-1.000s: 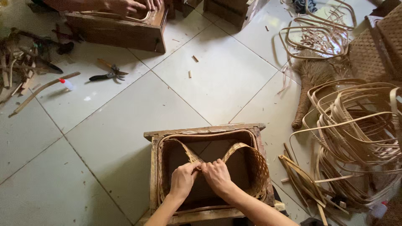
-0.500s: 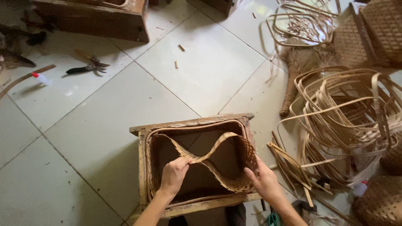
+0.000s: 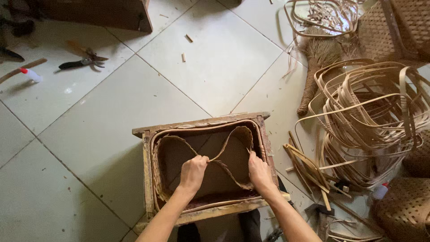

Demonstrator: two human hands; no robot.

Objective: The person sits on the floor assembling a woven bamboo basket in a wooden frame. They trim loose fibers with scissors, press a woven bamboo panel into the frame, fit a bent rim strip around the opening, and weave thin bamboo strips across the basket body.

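Bending a woven strip [image 3: 233, 134] inside a wooden frame [image 3: 148, 179].

Left hand [image 3: 193, 172] pinched on strip at mid-frame; right hand [image 3: 259, 172] clamped on it near the frame's right edge. Bare tile floor [image 3: 89, 148] beyond left hand; cane coils [image 3: 371, 112] crowding beyond right.

Home weaving workshop, my work spot on pale tiled floor [image 3: 215, 67]. Tangled heap of flat tan bamboo strips [image 3: 371, 112] at my right, brown woven cane panels [image 3: 394, 27] behind it, straw hand broom [image 3: 318, 67] alongside. Black-handled shears [image 3: 83, 62] lie at left near small white bottle with red cap [image 3: 30, 74]. Rectangular wooden mould frame [image 3: 206, 130] sits before me; offcuts and slivers [image 3: 186, 47] scattered across tiles.
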